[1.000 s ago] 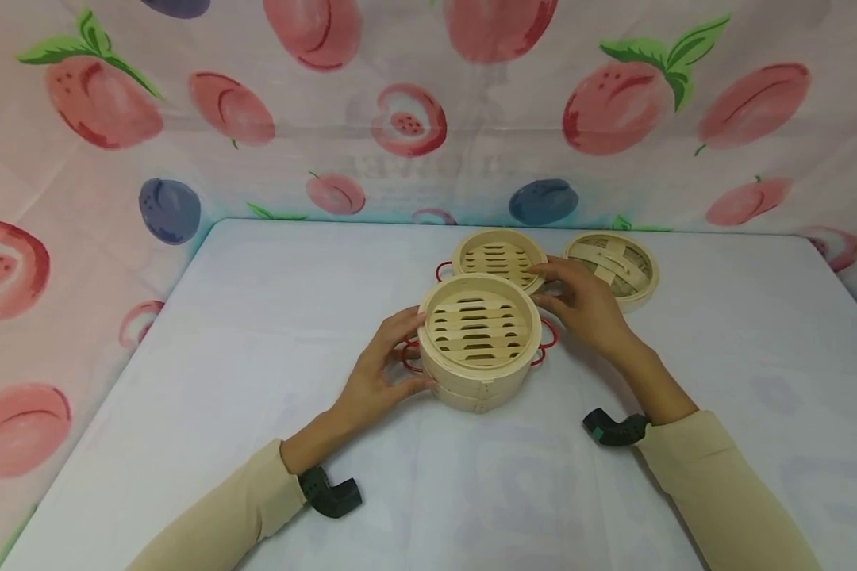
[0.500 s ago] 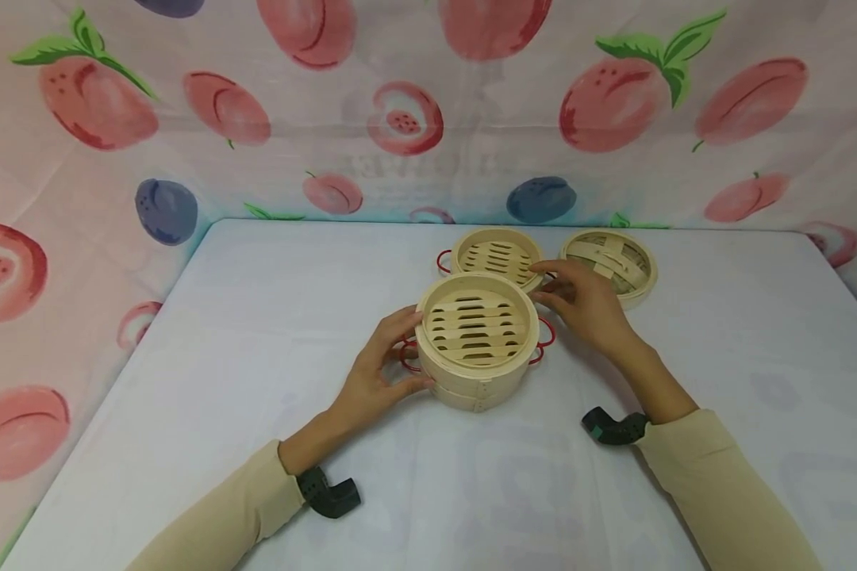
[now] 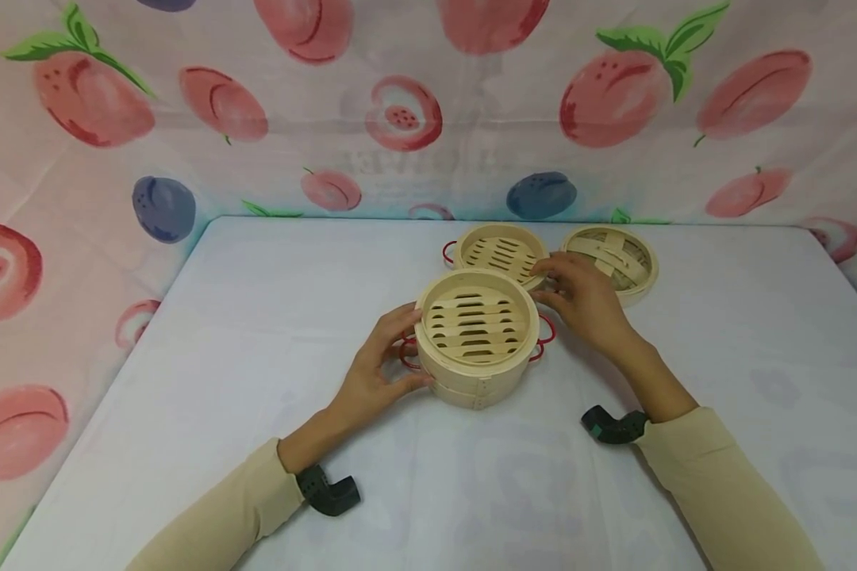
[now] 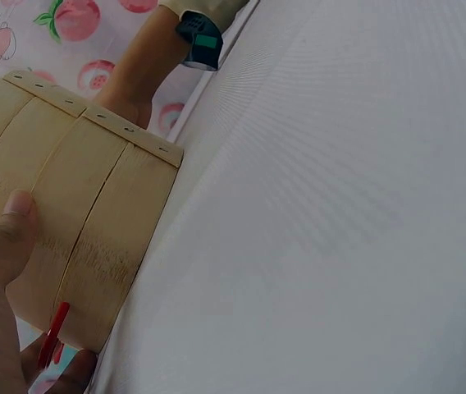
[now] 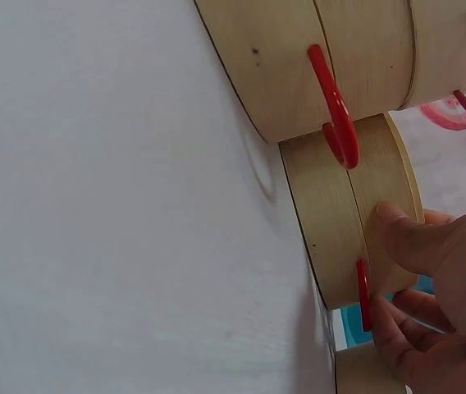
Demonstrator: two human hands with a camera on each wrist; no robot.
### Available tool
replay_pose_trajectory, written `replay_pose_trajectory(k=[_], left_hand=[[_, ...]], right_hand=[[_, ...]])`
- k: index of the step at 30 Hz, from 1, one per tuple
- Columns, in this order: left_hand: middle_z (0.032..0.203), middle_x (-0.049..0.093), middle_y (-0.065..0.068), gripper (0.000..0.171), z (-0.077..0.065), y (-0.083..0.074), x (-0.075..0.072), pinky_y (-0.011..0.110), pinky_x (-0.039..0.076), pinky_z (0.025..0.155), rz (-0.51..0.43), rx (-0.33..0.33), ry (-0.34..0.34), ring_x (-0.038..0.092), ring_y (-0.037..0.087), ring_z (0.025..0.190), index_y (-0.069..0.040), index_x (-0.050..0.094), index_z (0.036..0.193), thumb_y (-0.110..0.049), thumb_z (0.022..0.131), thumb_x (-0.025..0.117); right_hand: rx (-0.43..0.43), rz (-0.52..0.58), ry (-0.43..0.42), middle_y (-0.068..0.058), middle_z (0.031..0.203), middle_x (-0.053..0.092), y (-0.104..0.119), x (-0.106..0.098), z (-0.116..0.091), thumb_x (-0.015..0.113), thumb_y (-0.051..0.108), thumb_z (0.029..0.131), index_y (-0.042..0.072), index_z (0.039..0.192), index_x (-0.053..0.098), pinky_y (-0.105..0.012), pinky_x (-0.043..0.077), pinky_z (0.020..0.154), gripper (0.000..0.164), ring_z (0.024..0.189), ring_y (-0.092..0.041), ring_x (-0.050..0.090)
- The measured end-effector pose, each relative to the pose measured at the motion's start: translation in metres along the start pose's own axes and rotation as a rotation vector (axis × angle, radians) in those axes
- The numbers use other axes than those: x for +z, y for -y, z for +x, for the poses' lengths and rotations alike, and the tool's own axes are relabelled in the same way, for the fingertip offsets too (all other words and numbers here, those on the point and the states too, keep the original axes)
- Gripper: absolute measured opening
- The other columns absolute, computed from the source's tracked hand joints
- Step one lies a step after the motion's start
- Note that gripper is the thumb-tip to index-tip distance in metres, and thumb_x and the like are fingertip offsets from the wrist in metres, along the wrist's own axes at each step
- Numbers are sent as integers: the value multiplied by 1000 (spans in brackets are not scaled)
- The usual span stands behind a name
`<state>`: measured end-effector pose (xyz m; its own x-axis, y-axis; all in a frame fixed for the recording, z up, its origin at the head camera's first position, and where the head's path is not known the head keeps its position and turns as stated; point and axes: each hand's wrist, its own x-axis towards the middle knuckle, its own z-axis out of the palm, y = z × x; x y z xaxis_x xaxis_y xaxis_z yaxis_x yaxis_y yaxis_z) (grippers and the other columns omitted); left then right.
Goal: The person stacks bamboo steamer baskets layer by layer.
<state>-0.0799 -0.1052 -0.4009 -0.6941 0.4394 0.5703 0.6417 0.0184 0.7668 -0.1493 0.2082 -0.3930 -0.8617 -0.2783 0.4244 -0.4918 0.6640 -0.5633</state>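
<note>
In the head view a stack of two bamboo steamer baskets [image 3: 480, 381] stands mid-table, its slatted top showing and red handles on its sides. My left hand [image 3: 378, 369] grips the stack's left side, thumb on the front wall. Behind it and overlapped by it is a single bamboo steamer basket [image 3: 501, 247] with a red handle at its left. My right hand [image 3: 582, 297] holds that basket's right side. In the right wrist view the thumb presses the basket's wall [image 5: 327, 213], with the fingers around its far side near a red handle [image 5: 363, 295].
A woven bamboo steamer lid [image 3: 617, 266] lies at the back right, close behind my right hand. The white table [image 3: 257, 301] ends at a fruit-printed cloth [image 3: 257, 182] at the back. Dark cameras sit at both wrists.
The rear basket has turned slightly clockwise: its left red handle has shifted backward and its slats now slant. The front stack and my left hand stay in place.
</note>
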Motion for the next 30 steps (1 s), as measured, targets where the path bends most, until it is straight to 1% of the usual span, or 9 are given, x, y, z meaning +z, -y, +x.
replay_pose_trajectory(k=[3,7,8,16,19,21,23,28,30], left_hand=[[142,34,26,93,0,-1,0,55,51,78,1,3,-2,48,25,122,-11,37,144,17,65,78],[142,33,27,93,1,0,0,56,51,79,-10,6,-1,48,26,122,-10,37,144,18,65,78],[142,33,27,93,0,0,0,56,50,79,-12,6,1,48,26,122,-10,37,144,18,65,78],[142,33,26,92,1,-1,0,55,51,80,-7,-2,1,48,28,123,-8,37,144,18,66,78],[142,33,27,92,1,-1,0,55,50,79,-5,-5,-1,47,27,123,-7,37,144,18,66,78],[142,34,26,92,0,1,0,54,51,79,-5,-7,-1,47,26,123,-8,37,144,18,66,78],[143,33,26,93,-2,7,0,54,51,79,-4,-7,-3,47,27,123,-8,37,144,18,65,78],[147,32,18,96,-9,26,1,49,51,81,-3,-23,-4,46,28,124,-11,36,145,14,65,81],[148,31,14,96,-9,28,1,46,52,83,-5,-28,0,46,29,124,-13,36,146,13,66,81]], right_hand=[[16,-31,8,-23,123,55,1,-1,1,78,0,77,3,104,65,-53,48,84,30,110,-38,55],[19,-56,13,-24,124,53,3,-1,1,79,2,76,6,102,64,-57,44,89,29,124,-41,44],[16,-59,11,-24,124,53,3,-1,1,79,1,76,6,101,64,-56,45,89,29,124,-41,44],[15,-28,-11,-27,123,50,6,0,-1,78,-1,77,5,100,65,-50,50,80,27,111,-40,51],[16,-23,-19,-26,122,51,6,-1,-1,77,0,78,3,101,64,-47,50,76,27,99,-37,56],[16,-23,-23,-25,119,52,7,-2,-1,77,1,78,3,102,64,-44,47,74,27,91,-34,56],[14,-25,-29,-22,117,53,7,-5,-1,76,1,79,3,102,63,-42,44,72,27,85,-32,54],[0,-28,-51,-20,112,54,10,-14,1,76,0,80,2,102,63,-43,42,75,26,92,-30,50],[-4,-28,-62,-19,110,54,12,-18,3,76,1,79,2,101,64,-42,43,74,25,91,-29,49]])
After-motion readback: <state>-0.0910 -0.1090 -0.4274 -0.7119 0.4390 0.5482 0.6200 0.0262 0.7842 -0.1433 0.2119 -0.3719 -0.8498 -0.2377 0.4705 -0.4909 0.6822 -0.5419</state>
